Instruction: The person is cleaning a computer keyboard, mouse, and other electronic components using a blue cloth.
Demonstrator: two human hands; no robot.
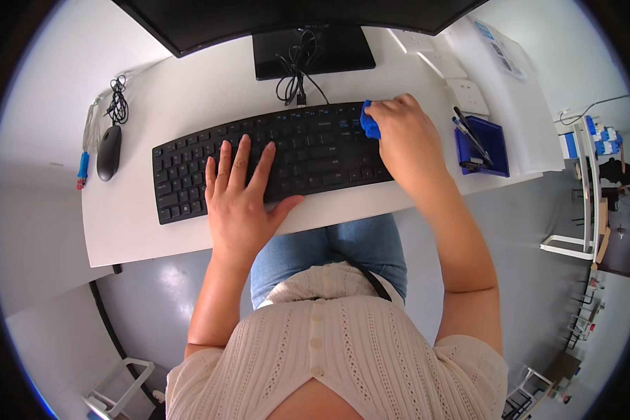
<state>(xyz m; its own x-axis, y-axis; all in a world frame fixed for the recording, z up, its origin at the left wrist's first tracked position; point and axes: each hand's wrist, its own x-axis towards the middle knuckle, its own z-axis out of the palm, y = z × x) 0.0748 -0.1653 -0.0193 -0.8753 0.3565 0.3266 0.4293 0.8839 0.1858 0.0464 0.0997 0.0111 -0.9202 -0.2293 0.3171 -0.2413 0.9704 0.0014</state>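
Note:
A black keyboard point(304, 149) lies across the white desk in front of me. My left hand point(239, 192) rests flat on its left half, fingers spread over the keys and thumb stretched toward the front edge. At the keyboard's right part, my right hand point(404, 133) is closed on a blue cloth point(369, 120). The cloth touches the upper right keys, and most of it is hidden under the fingers.
Behind the keyboard are a coiled black cable point(295, 73) and a monitor stand point(343, 54). A black mouse point(109, 152) and a blue-ended cable point(83, 168) lie left. On the right sit a blue tray with pens point(500, 150) and white socket plates point(467, 96).

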